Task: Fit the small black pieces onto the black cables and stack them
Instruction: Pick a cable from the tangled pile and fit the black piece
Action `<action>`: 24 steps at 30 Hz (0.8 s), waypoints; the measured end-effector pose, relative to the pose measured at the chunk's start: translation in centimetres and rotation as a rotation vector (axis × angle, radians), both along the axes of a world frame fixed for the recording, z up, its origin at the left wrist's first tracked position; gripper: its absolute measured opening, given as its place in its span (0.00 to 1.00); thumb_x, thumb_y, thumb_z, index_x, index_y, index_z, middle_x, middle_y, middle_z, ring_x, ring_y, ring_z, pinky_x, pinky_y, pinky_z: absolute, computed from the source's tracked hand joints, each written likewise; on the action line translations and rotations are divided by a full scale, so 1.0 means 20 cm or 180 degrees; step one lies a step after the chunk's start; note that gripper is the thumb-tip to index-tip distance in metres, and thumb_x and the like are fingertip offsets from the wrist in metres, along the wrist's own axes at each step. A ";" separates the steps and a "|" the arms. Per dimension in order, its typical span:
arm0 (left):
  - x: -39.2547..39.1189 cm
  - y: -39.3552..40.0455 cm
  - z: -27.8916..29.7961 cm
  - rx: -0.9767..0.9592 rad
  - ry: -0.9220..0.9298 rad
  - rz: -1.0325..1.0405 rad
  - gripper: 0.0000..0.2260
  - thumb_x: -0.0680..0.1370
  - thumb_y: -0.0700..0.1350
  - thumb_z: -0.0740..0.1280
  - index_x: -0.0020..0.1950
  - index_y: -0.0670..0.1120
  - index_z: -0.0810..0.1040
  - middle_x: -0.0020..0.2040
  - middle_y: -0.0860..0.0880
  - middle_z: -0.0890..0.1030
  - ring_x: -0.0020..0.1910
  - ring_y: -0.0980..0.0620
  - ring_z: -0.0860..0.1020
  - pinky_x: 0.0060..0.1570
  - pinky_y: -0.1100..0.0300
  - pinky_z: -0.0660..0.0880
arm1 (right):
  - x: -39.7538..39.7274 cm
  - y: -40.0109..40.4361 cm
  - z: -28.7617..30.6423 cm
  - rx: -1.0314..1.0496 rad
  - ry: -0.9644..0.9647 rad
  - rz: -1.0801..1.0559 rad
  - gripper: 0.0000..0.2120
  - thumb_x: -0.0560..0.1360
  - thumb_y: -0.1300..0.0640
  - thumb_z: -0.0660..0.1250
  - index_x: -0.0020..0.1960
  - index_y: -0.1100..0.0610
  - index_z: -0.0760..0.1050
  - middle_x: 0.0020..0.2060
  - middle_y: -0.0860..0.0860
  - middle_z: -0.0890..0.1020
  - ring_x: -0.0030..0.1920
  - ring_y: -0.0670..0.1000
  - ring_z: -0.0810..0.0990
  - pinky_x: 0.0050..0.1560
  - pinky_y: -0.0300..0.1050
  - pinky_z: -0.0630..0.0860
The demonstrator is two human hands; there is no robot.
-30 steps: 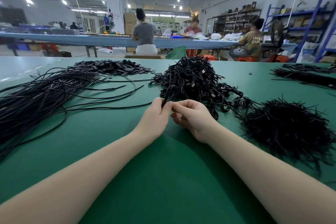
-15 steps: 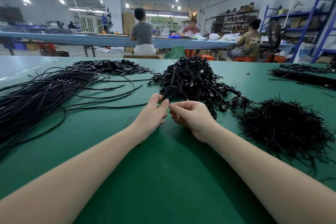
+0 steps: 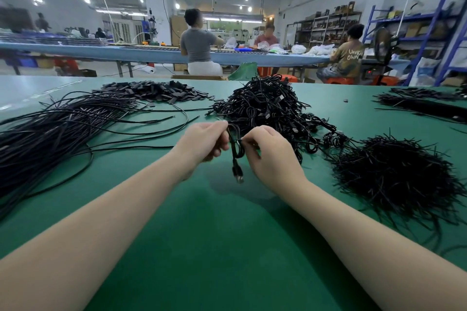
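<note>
Spread across a wide green felt-topped worktable: at far left, a long sheaf of straight, glossy black cables; at right, a bristly mound of short black ties; at centre back, a tangled heap of looped black cables with fitted ends; behind the sheaf, a flat pile of small black pieces. Raised just above the table before the heap, left hand and right hand, fingers curled, pinching one thin black cable folded into a loop, its plug end dangling between the wrists.
</note>
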State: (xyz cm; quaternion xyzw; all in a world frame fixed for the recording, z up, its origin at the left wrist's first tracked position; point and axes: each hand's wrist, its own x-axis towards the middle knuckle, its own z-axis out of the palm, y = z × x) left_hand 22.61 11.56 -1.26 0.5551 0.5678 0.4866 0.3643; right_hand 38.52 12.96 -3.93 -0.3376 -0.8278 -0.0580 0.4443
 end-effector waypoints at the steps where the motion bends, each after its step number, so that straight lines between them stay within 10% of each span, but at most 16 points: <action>1: 0.00 -0.01 -0.01 0.0577 0.0397 0.0072 0.10 0.77 0.42 0.63 0.36 0.49 0.76 0.33 0.53 0.77 0.29 0.55 0.71 0.28 0.66 0.68 | 0.00 0.01 -0.01 -0.0266 0.0210 0.0075 0.02 0.75 0.65 0.66 0.46 0.63 0.78 0.41 0.52 0.79 0.43 0.53 0.76 0.44 0.45 0.73; 6: -0.05 -0.01 -0.10 0.2023 0.2043 -0.0344 0.21 0.69 0.30 0.65 0.55 0.51 0.80 0.48 0.57 0.74 0.44 0.59 0.75 0.45 0.75 0.66 | 0.00 0.04 -0.03 -0.0893 0.0761 -0.0034 0.03 0.76 0.61 0.67 0.45 0.54 0.78 0.37 0.43 0.76 0.38 0.39 0.73 0.39 0.28 0.67; 11: -0.08 0.01 -0.14 0.2290 0.2210 0.0039 0.11 0.73 0.40 0.73 0.54 0.50 0.83 0.49 0.53 0.78 0.49 0.56 0.75 0.50 0.62 0.71 | -0.01 0.03 -0.03 -0.1074 0.0799 0.0045 0.04 0.76 0.62 0.67 0.46 0.55 0.80 0.37 0.45 0.79 0.37 0.39 0.74 0.38 0.26 0.68; 18: 0.00 -0.01 -0.10 0.1565 0.0992 0.0321 0.05 0.78 0.50 0.68 0.41 0.54 0.78 0.32 0.62 0.79 0.33 0.63 0.75 0.35 0.71 0.68 | -0.03 -0.01 0.00 -0.0456 0.0671 -0.0001 0.05 0.76 0.65 0.66 0.47 0.61 0.80 0.41 0.51 0.80 0.42 0.49 0.75 0.44 0.38 0.71; 21: 0.02 -0.01 -0.07 0.0908 -0.0125 0.0189 0.12 0.77 0.50 0.68 0.58 0.51 0.70 0.36 0.51 0.83 0.35 0.54 0.79 0.43 0.58 0.78 | -0.03 -0.03 0.01 -0.0052 0.0551 0.0039 0.04 0.75 0.68 0.66 0.46 0.64 0.80 0.40 0.55 0.80 0.42 0.54 0.77 0.44 0.43 0.72; 24: 0.03 -0.03 -0.06 -0.0155 -0.1412 -0.0212 0.14 0.79 0.46 0.66 0.61 0.53 0.66 0.29 0.51 0.79 0.23 0.54 0.75 0.24 0.64 0.73 | -0.03 -0.04 0.02 0.0490 0.0158 -0.0017 0.02 0.71 0.71 0.67 0.42 0.67 0.79 0.38 0.59 0.81 0.41 0.61 0.79 0.41 0.48 0.77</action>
